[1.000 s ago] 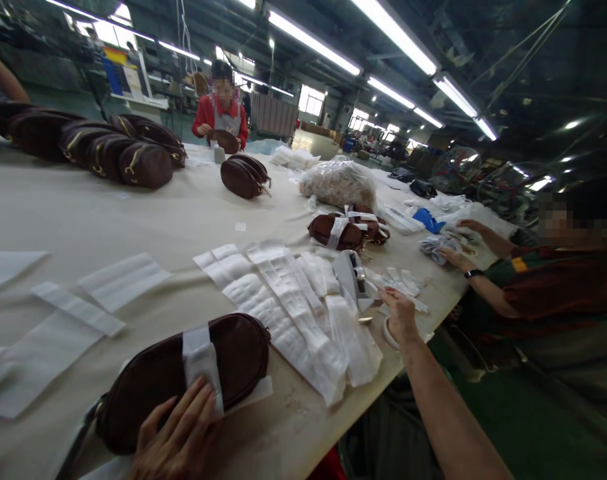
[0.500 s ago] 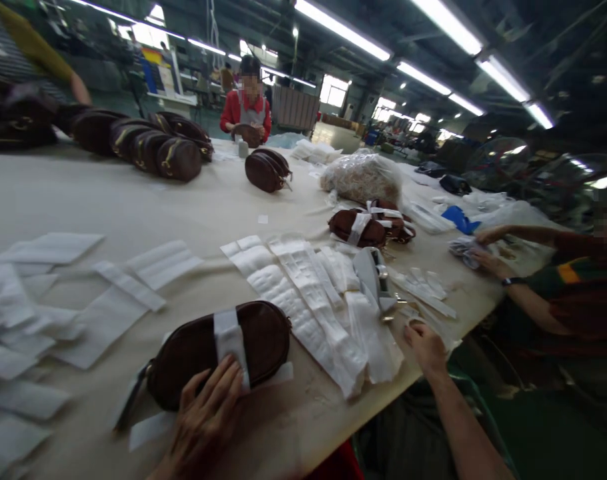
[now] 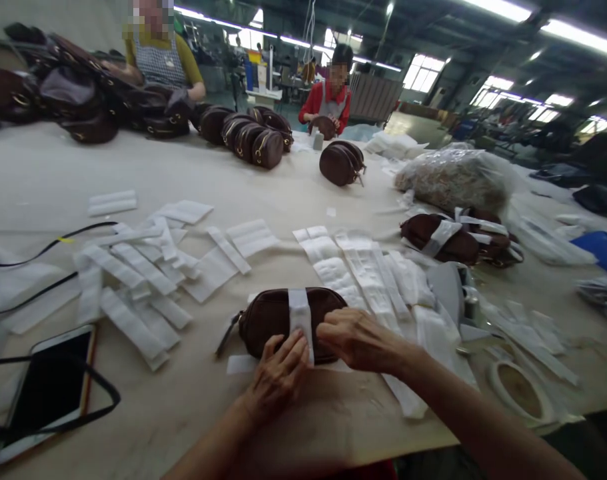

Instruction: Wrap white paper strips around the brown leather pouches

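A dark brown leather pouch [image 3: 268, 313] lies on the table in front of me, a zip pull hanging at its left end. Around its middle runs a white foam strip [image 3: 298, 308]. My left hand [image 3: 278, 373] holds the strip down against the pouch's near side, fingers close together. Just right of the strip, my right hand [image 3: 356, 339] is closed in a pinch over the pouch; what its fingertips hold, if anything, is hidden. More white padding [image 3: 240, 364] shows under the pouch's near edge.
Loose white strips [image 3: 138, 267] lie left, near a phone [image 3: 48, 380] and black cord. Stacked padding [image 3: 368, 267], a tape dispenser [image 3: 450, 293] and a tape roll [image 3: 520, 390] are right. Wrapped pouches [image 3: 448, 240] and a plastic-covered bundle [image 3: 453, 177] lie beyond. Two people work across the table.
My right hand has moved left from beside the tape dispenser to the pouch. My left hand stays on the strip. The view has turned left, showing the phone and another person.
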Demonstrator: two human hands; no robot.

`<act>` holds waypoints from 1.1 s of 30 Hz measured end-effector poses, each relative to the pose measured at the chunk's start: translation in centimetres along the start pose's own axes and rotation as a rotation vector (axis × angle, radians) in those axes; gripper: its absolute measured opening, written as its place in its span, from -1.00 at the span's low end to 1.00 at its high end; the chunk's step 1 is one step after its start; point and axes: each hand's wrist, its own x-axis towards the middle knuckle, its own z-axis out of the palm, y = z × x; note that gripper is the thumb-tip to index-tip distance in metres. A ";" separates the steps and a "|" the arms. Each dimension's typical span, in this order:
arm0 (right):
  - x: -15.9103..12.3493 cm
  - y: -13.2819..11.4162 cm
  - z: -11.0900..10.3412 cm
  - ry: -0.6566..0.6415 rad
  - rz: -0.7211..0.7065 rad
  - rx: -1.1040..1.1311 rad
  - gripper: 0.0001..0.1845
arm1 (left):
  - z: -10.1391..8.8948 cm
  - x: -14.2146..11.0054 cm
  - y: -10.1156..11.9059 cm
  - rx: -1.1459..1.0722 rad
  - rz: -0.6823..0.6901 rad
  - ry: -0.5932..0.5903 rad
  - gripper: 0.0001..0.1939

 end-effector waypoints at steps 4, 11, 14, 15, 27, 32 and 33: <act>4.6 1.6 0.8 -0.151 -0.073 -0.136 -0.87 | 0.5 -0.6 -0.2 0.005 0.006 -0.008 -0.74; 7.8 2.4 0.5 -0.310 -0.061 -0.195 -0.83 | 0.6 -0.8 -0.2 0.012 -0.002 0.014 -0.68; 8.5 2.4 0.1 -0.346 -0.007 -0.157 -0.90 | 0.4 -0.7 -0.2 0.025 -0.006 -0.001 -0.67; 8.7 2.6 0.0 -0.331 0.015 -0.137 -0.92 | 0.4 -0.7 -0.2 0.029 -0.006 -0.006 -0.68; 10.4 8.4 2.8 -0.153 0.219 0.511 -0.92 | 0.4 -0.7 -0.5 0.060 0.051 0.003 -0.71; 7.6 6.1 3.9 0.217 0.331 0.403 -0.88 | 0.6 -0.9 -0.6 0.063 0.059 0.006 -0.73; 6.6 5.0 4.4 0.288 0.317 0.373 -0.83 | 0.7 -0.9 -0.6 0.057 0.060 0.012 -0.74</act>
